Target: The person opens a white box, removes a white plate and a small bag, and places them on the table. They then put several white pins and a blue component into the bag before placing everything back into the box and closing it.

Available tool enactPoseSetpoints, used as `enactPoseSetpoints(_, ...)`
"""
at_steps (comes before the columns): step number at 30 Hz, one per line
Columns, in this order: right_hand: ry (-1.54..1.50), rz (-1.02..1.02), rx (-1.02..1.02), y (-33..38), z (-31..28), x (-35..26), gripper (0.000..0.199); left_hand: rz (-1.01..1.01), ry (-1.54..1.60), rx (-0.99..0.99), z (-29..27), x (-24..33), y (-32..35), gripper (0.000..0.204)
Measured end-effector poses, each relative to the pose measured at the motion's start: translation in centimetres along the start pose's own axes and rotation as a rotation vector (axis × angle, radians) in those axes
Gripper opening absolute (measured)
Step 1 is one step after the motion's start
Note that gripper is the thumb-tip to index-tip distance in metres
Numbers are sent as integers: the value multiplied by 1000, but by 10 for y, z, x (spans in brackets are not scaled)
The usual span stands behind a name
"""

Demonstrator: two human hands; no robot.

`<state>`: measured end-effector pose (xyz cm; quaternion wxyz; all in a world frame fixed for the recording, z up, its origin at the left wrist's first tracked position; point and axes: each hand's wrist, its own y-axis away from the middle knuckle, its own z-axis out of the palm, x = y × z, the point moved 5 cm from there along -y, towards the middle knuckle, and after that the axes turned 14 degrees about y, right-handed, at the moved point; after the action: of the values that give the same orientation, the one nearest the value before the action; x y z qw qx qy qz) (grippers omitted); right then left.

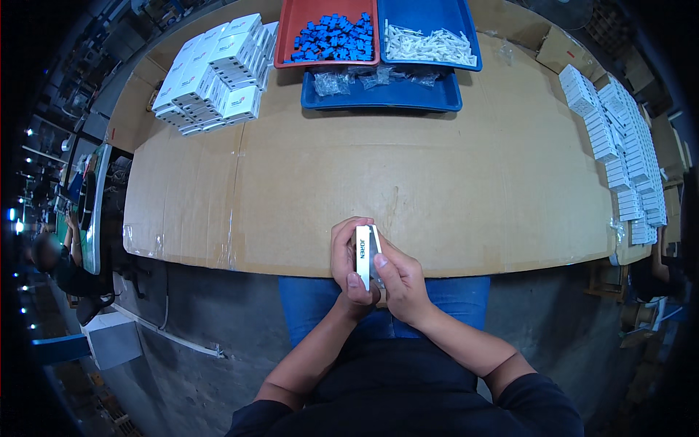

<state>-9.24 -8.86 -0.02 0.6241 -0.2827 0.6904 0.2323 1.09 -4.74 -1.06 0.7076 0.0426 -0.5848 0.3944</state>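
Just over the near edge of the table, both my hands hold a small white box [363, 251] with dark print on its narrow side. My left hand [341, 251] wraps the box from the left, its thumb pressed on the lower end. From the other side my right hand [405, 280] closes round it, thumb lying against a grey face. A thin white strip [376, 240] stands slightly apart from the printed side, at the right. What lies inside or beneath the box is hidden by my fingers.
Cardboard covers the table [313, 189]. Far left are stacked white boxes [196, 73]; more stacks [619, 138] line the right. At the back, a red tray [286, 33] holds blue pieces, a blue tray [471, 33] white pieces, above a lower blue tray [382, 103] with clear bags.
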Motion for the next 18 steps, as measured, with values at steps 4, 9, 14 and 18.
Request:
enactPoseSetpoints(4,13,25,30,-6,-1,-5,53,-86,-22,0,-2,-10,-2,99)
enactPoseSetpoints(9,-61,148,-21,-14,-15,13,57,-54,-171,-134,3,-7,-11,112)
enactPoseSetpoints(14,451,-26,-67,-14,-29,-6,73,-318,220,23,2,-26,-6,100)
enactPoseSetpoints(18,924,-384,30,-19,-36,-28,85,-805,558,71,-1,-28,-5,81)
